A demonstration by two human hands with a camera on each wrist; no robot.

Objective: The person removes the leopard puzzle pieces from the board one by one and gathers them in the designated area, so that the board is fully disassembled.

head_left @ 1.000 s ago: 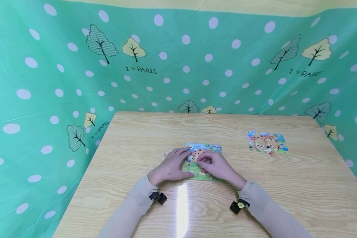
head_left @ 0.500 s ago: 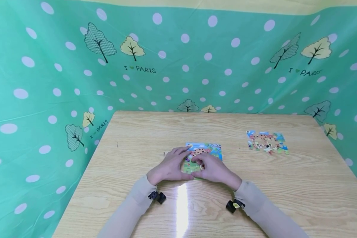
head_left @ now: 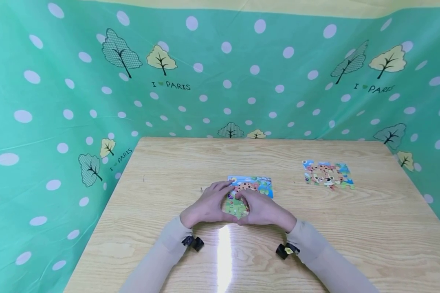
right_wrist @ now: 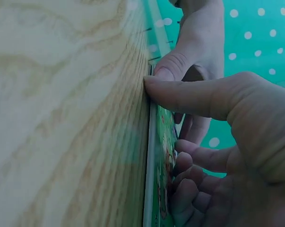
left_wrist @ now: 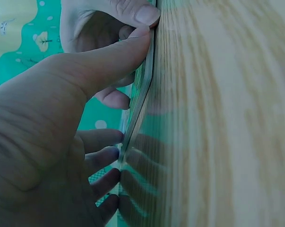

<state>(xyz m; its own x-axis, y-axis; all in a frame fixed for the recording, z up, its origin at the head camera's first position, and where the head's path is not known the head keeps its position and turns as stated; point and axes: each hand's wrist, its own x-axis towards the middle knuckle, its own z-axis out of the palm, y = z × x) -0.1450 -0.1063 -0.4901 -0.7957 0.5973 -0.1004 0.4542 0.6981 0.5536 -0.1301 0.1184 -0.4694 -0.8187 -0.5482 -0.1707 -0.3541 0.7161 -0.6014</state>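
head: above, looks fwd/down over table (head_left: 315,228) | L wrist: v. close, table-level, behind thumb | R wrist: same, mirrored | shared: puzzle board (head_left: 250,188) near edge, both thumbs

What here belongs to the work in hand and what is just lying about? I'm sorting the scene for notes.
In hand:
puzzle board, flat on the table
left hand, fingers on the board, thumb at its near edge
right hand, the same from the other side

Lying about:
loose puzzle, far right, untouched
backdrop
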